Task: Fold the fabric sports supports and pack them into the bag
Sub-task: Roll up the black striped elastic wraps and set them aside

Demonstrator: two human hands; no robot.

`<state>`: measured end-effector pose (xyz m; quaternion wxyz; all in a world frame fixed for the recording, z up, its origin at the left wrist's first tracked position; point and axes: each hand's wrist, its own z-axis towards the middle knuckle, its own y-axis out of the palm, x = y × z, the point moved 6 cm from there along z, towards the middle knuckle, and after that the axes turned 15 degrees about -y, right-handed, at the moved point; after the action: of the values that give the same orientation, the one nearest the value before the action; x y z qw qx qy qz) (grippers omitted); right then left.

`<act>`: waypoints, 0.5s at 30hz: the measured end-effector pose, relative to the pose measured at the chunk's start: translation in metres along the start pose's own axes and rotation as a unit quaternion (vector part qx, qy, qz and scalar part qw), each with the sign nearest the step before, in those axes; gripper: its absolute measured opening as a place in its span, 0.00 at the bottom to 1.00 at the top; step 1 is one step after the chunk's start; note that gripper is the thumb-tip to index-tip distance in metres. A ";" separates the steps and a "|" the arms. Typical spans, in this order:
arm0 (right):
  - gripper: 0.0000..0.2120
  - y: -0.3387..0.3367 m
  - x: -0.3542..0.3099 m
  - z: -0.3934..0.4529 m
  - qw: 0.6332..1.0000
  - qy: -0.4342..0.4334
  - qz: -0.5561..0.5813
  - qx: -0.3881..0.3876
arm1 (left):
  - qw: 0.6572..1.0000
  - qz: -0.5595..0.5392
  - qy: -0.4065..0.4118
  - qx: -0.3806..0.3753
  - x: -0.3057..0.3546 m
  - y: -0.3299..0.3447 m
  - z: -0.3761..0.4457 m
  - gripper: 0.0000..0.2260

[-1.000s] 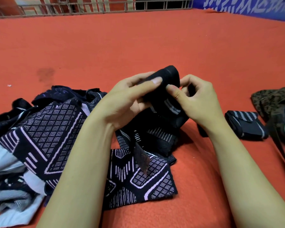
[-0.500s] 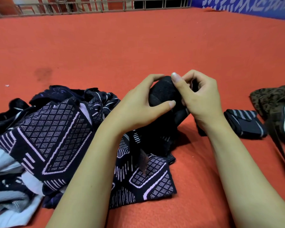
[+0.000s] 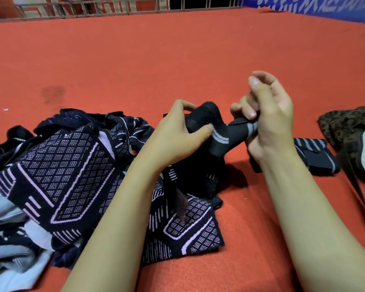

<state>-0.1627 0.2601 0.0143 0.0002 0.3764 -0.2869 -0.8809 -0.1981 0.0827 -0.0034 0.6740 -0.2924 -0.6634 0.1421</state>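
A black fabric support with grey stripes [image 3: 221, 131] is held above the red mat between both hands. My left hand [image 3: 175, 133] grips its rolled left end, thumb pressed at a stripe. My right hand [image 3: 266, 123] pinches its right end, forefinger lifted. A folded striped support [image 3: 316, 157] lies on the mat just right of my right wrist. A heap of dark patterned supports [image 3: 72, 175] spreads at the left and under my left forearm. The camouflage bag [image 3: 346, 125] lies at the right edge, partly cut off by the frame.
The red mat [image 3: 177, 60] stretches far ahead. A metal railing [image 3: 114, 7] and a blue banner [image 3: 325, 7] line its far edge. A dark bag strap [image 3: 358, 190] trails toward me on the right. Pale blue cloth [image 3: 9, 207] lies at the left edge.
The support has been stretched out sideways: my right hand moved right and up with one end, while my left hand keeps hold of the rolled end. Grey stripes now show.
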 end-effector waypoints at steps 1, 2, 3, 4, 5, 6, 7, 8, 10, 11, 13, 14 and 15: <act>0.05 0.000 -0.001 0.001 0.998 0.019 0.062 0.019 | 1.000 -0.016 -0.013 -0.004 -0.002 0.001 0.001 0.15; 0.05 -0.001 -0.001 0.002 0.992 0.035 0.112 0.038 | 0.998 -0.049 -0.026 -0.010 -0.003 0.002 0.003 0.12; 0.06 -0.002 -0.002 0.003 0.987 0.046 0.146 0.056 | 0.996 -0.080 -0.036 -0.015 -0.005 0.003 0.004 0.11; 0.07 -0.004 -0.002 0.003 0.981 0.053 0.169 0.074 | 0.994 -0.097 -0.039 -0.015 -0.004 0.004 0.004 0.11; 0.07 -0.006 -0.001 0.004 0.978 0.058 0.181 0.090 | 0.993 -0.110 -0.040 -0.019 -0.003 0.004 0.004 0.13; 0.08 -0.008 0.001 0.004 0.975 0.061 0.185 0.105 | 0.989 -0.135 -0.045 -0.028 -0.003 0.005 0.004 0.15; 0.08 -0.010 0.002 0.003 0.974 0.061 0.185 0.117 | 0.982 -0.175 -0.053 -0.040 -0.003 0.006 0.005 0.16; 0.09 -0.010 0.003 0.003 0.974 0.059 0.181 0.122 | 0.972 -0.219 -0.063 -0.050 -0.004 0.007 0.005 0.16; 0.10 -0.011 0.004 0.003 0.978 0.055 0.163 0.117 | 0.949 -0.299 -0.082 -0.054 -0.006 0.006 0.006 0.13; 0.10 -0.010 0.005 0.003 0.982 0.053 0.147 0.107 | 0.938 -0.332 -0.091 -0.051 -0.007 0.005 0.006 0.12; 0.10 -0.009 0.005 0.002 0.988 0.053 0.117 0.082 | 0.919 -0.379 -0.103 -0.041 -0.009 0.002 0.008 0.13; 0.10 -0.007 0.006 0.001 0.991 0.057 0.104 0.068 | 0.911 -0.397 -0.106 -0.036 -0.010 0.000 0.008 0.14; 0.10 -0.006 0.007 0.000 0.992 0.065 0.094 0.055 | 0.904 -0.413 -0.107 -0.032 -0.010 -0.002 0.009 0.15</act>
<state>-0.1667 0.2635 0.0072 0.0809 0.4039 -0.3684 -0.8334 -0.2075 0.0774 -0.0109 0.5871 0.0036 -0.7973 -0.1400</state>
